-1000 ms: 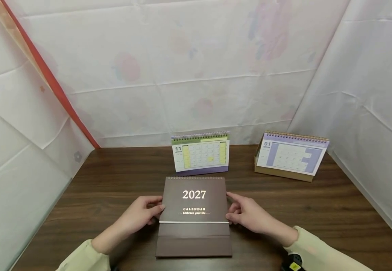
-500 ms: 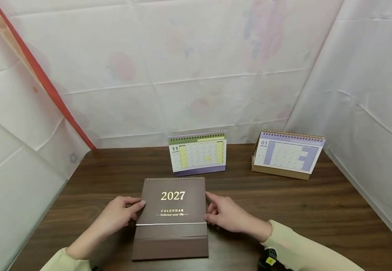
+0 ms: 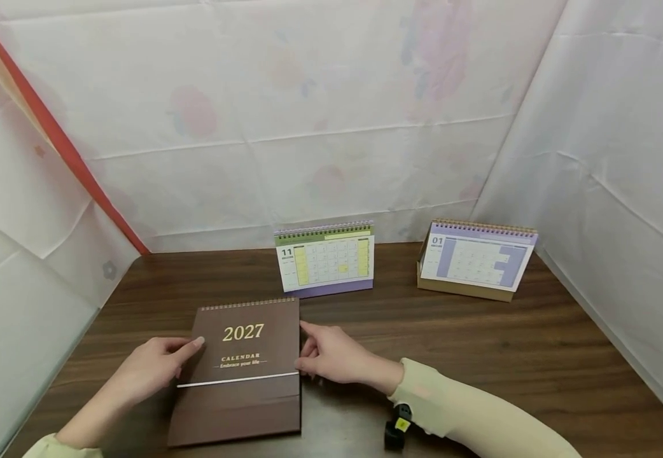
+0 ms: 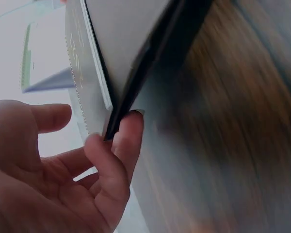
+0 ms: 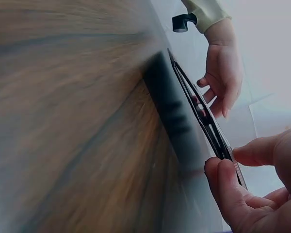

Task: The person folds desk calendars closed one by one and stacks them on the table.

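Observation:
A brown 2027 desk calendar [image 3: 242, 346] with a spiral along its far edge lies between both hands, its cover facing up. My left hand [image 3: 151, 369] grips its left side, thumb tip over the cover. In the left wrist view, the fingers [image 4: 111, 177] bend up under the calendar's edge [image 4: 128, 34]. On the opposite side, my right hand [image 3: 337, 354] pinches the right edge. The right wrist view has its thumb on the cover side and curled fingers [image 5: 230, 182] beneath, with a dark shadow on the tabletop under the calendar [image 5: 203, 114].
Behind the brown calendar, a green and purple desk calendar [image 3: 328, 261] showing 11 stands upright. Farther right is a purple one [image 3: 477, 257] showing 01, on a tan base. White patterned sheets [image 3: 286, 127] enclose the dark wooden table [image 3: 452, 343] at the back and sides.
Both hands have carried the brown calendar to the left in the head view, and it has turned slightly. The two standing calendars keep their places while the view shifts a little.

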Available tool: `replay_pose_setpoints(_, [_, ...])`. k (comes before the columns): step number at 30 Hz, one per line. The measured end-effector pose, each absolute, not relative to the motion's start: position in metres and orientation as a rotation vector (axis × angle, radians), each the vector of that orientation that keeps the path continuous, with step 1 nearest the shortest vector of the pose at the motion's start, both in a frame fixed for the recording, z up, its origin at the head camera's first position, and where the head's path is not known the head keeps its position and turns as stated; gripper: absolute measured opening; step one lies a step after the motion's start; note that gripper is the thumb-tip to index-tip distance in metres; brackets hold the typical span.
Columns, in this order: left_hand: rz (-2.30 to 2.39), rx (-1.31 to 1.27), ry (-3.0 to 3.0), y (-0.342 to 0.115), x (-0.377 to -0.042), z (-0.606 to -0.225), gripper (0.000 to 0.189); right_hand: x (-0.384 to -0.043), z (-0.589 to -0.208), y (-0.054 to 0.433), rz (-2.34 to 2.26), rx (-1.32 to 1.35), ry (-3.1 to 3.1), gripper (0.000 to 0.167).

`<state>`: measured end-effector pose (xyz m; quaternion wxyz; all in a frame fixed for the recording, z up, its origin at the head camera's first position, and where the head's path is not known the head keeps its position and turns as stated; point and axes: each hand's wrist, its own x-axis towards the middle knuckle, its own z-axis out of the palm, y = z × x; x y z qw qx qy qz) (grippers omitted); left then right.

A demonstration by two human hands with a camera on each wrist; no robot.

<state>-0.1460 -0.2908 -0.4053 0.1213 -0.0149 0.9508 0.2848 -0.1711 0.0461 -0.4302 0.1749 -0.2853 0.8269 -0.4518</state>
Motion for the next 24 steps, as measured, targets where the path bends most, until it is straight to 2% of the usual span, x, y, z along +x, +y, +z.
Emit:
replay_pose_setpoints(5, [0.671, 0.031, 2.796, -0.314, -0.15, -0.404, 0.086, -0.173, -0.425, 0.022, -1.211, -0.864, 2.368, 0.079])
replay_pose_setpoints(11, [0.568, 0.005, 2.756, -0.341, -0.153, -0.402, 0.093, -0.177, -0.427, -0.006, -1.158, -0.947, 2.358, 0.078])
replay_pose_setpoints(24, [0.483, -0.044, 2.729, -0.37, -0.158, -0.402, 0.091, -0.184, -0.436, -0.046, -1.046, -0.924, 2.413, 0.079])
